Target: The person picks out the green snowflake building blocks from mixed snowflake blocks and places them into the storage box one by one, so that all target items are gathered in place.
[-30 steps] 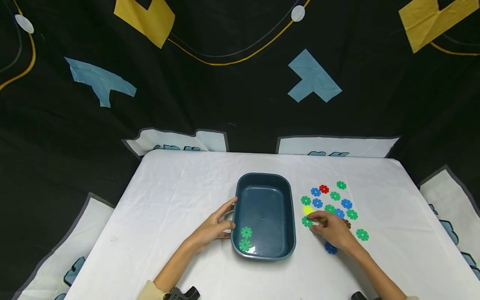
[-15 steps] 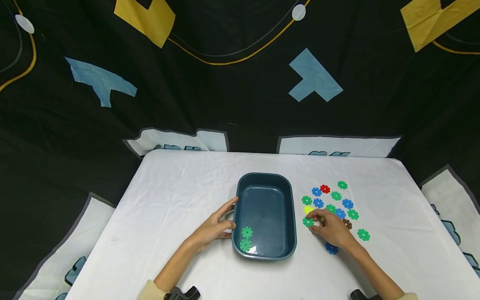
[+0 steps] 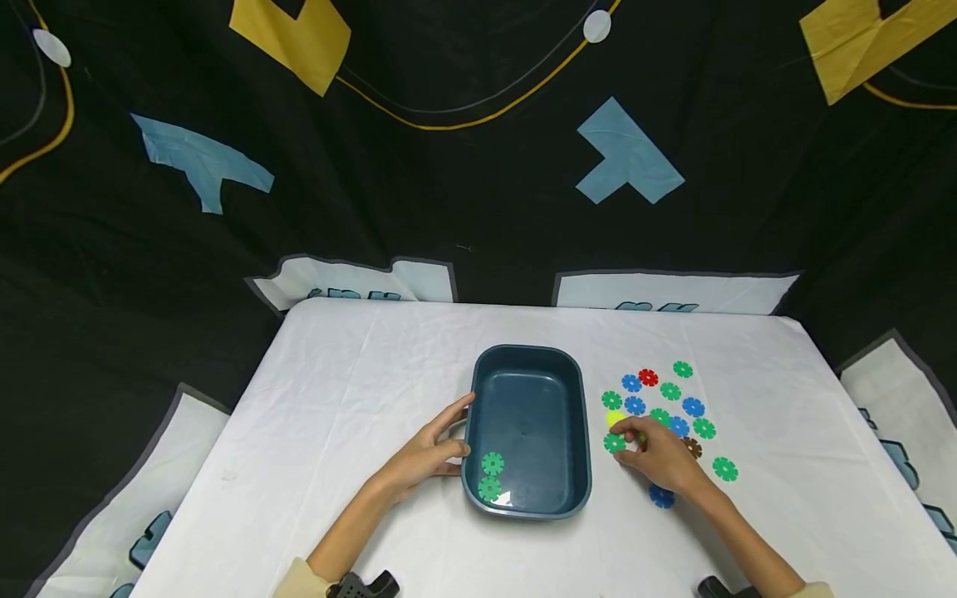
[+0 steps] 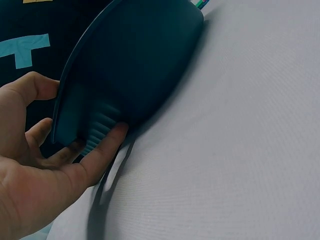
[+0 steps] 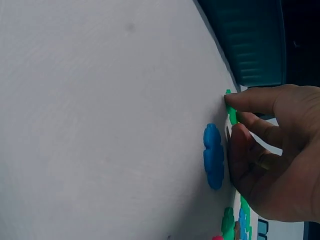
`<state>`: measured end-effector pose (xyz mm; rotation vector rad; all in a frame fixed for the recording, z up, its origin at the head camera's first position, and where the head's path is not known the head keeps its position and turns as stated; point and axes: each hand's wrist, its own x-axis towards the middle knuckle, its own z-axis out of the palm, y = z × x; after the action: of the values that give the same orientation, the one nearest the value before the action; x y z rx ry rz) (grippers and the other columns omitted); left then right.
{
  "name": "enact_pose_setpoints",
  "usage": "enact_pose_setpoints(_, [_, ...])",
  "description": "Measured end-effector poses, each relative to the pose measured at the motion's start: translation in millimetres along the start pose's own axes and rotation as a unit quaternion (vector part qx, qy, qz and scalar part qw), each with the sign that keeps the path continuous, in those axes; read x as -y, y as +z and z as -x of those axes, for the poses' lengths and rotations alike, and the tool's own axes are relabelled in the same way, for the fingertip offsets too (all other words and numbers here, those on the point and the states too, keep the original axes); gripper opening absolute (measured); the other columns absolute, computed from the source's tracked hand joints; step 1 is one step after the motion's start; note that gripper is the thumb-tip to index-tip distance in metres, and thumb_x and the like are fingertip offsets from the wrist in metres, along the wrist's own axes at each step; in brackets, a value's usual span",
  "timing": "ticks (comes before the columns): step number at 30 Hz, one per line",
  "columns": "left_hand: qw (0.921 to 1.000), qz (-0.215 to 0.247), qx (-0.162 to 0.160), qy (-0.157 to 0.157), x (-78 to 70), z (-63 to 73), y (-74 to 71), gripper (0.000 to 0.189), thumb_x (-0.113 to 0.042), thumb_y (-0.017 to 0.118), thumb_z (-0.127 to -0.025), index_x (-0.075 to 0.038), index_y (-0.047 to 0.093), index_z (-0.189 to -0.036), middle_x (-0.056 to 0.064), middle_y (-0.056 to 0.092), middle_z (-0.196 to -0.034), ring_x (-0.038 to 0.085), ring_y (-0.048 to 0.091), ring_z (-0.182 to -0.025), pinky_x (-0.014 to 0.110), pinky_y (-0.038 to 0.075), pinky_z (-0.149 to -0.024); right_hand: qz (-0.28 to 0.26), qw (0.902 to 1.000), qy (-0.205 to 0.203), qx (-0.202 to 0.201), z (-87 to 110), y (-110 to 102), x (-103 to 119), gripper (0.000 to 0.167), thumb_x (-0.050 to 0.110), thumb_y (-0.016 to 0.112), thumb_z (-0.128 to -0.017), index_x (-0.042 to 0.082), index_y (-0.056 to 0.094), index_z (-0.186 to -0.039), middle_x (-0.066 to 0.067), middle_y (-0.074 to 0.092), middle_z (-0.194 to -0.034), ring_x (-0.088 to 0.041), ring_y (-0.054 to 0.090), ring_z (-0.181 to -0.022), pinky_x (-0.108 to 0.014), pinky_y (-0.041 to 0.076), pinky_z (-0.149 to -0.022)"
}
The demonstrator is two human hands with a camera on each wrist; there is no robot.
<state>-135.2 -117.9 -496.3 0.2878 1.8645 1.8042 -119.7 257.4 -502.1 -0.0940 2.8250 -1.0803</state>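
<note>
Green disc, one, notched: lying face up between the right hand's thumb and forefinger, which are curving towards its edges; whether they are pinching it or only touching cannot be told. Step in hand, by judgement: picking up this disc; the next move is likely calling for a firm edge hold and a straight lift. Yellow disc, one: sitting just beyond the forefinger, leaving little room there. Blue disc, one: lying on the thumb's near side. Brown disc: showing partly behind the knuckles. Tub, dark blue: standing left of the right fingertips, bare table lying between, its raised rim needing clearance; holding two green discs. Left hand, fingers spread: touching the tub's far side.
</note>
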Motion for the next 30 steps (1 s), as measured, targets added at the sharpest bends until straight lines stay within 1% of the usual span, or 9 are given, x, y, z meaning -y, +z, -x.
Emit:
enact_pose_setpoints(5, [1.0,0.0,0.0,0.004,0.5,0.3,-0.1,0.079,-0.006,0.057,-0.091,-0.025,0.025,-0.16,0.015,0.017,-0.162,0.036,0.053,-0.122,0.049,0.053,-0.091,-0.006,0.9999,-0.011,0.007,1.6,-0.6,3.8,0.025,0.002,0.079,-0.081,0.006,0.067,-0.102,-0.002,0.053,-0.085,-0.019,0.048,-0.073,-0.03,0.041,-0.06])
enact_pose_setpoints(8, [1.0,0.001,0.0,0.002,0.2,0.7,0.1,0.079,-0.007,0.057,-0.091,-0.025,0.025,-0.16,0.015,0.017,-0.162,0.036,0.054,-0.12,0.049,0.053,-0.091,-0.016,0.9997,-0.019,0.009,2.6,-1.2,6.3,0.024,-0.002,0.075,-0.081,0.008,0.064,-0.1,-0.001,0.052,-0.083,-0.019,0.048,-0.072,-0.03,0.042,-0.06])
enact_pose_setpoints(12, [1.0,0.004,0.001,0.0,-0.9,0.7,0.8,0.08,-0.006,0.057,-0.091,-0.026,0.024,-0.16,0.014,0.017,-0.162,0.035,0.053,-0.12,0.049,0.053,-0.09,-0.031,0.9991,-0.028,0.007,2.9,-3.1,10.7,0.021,-0.005,0.067,-0.086,0.01,0.065,-0.101,-0.001,0.054,-0.08,-0.019,0.051,-0.071,-0.028,0.046,-0.058])
enact_pose_setpoints(15, [1.0,0.006,0.002,0.0,-1.4,0.8,0.9,0.08,-0.006,0.057,-0.091,-0.025,0.023,-0.161,0.013,0.017,-0.162,0.036,0.05,-0.124,0.05,0.053,-0.091,-0.047,0.9981,-0.041,0.004,2.1,-8.1,17.6,0.018,-0.004,0.063,-0.091,0.009,0.066,-0.104,-0.004,0.06,-0.084,-0.019,0.056,-0.073,-0.028,0.05,-0.058])
enact_pose_setpoints(19, [1.0,0.007,0.003,0.0,-1.1,0.9,0.7,0.08,-0.006,0.057,-0.091,-0.026,0.023,-0.161,0.013,0.017,-0.162,0.037,0.051,-0.124,0.05,0.053,-0.091,-0.057,0.9951,-0.074,-0.033,-0.7,-17.0,34.2,0.017,-0.001,0.066,-0.093,0.01,0.069,-0.105,-0.005,0.067,-0.089,-0.019,0.064,-0.078,-0.03,0.054,-0.064])
enact_pose_setpoints(22, [1.0,0.007,0.004,0.001,-1.3,1.1,0.7,0.08,-0.006,0.057,-0.091,-0.026,0.023,-0.161,0.013,0.017,-0.162,0.036,0.052,-0.123,0.05,0.053,-0.091,-0.066,0.9909,-0.103,-0.056,-3.9,-20.7,50.1,0.019,-0.002,0.069,-0.09,0.011,0.072,-0.103,-0.003,0.068,-0.087,-0.019,0.066,-0.079,-0.03,0.055,-0.068])
enact_pose_setpoints(24, [1.0,0.007,0.004,0.001,-1.3,1.2,0.8,0.08,-0.006,0.057,-0.091,-0.026,0.023,-0.161,0.013,0.017,-0.162,0.036,0.051,-0.123,0.05,0.053,-0.091,-0.091,0.9878,-0.119,-0.042,-6.7,-20.6,60.8,0.019,-0.004,0.069,-0.09,0.009,0.073,-0.104,-0.004,0.07,-0.089,-0.022,0.067,-0.079,-0.03,0.056,-0.07])
enact_pose_setpoints(28, [1.0,0.007,0.002,0.002,-1.4,1.3,1.0,0.08,-0.006,0.057,-0.09,-0.025,0.023,-0.161,0.014,0.017,-0.162,0.037,0.049,-0.125,0.05,0.053,-0.091,-0.143,0.9808,-0.13,0.022,-12.2,-13.4,80.7,0.021,-0.004,0.064,-0.093,0.006,0.073,-0.109,-0.005,0.07,-0.097,-0.024,0.064,-0.079,-0.028,0.055,-0.069])
enact_pose_setpoints(30, [1.0,0.007,0.002,0.002,-1.5,1.4,1.0,0.08,-0.005,0.057,-0.09,-0.025,0.023,-0.161,0.013,0.018,-0.162,0.037,0.049,-0.126,0.05,0.053,-0.091,-0.153,0.9771,-0.14,0.05,-15.7,-6.3,89.9,0.023,-0.005,0.062,-0.093,0.005,0.073,-0.111,-0.005,0.069,-0.097,-0.022,0.062,-0.078,-0.028,0.055,-0.069])
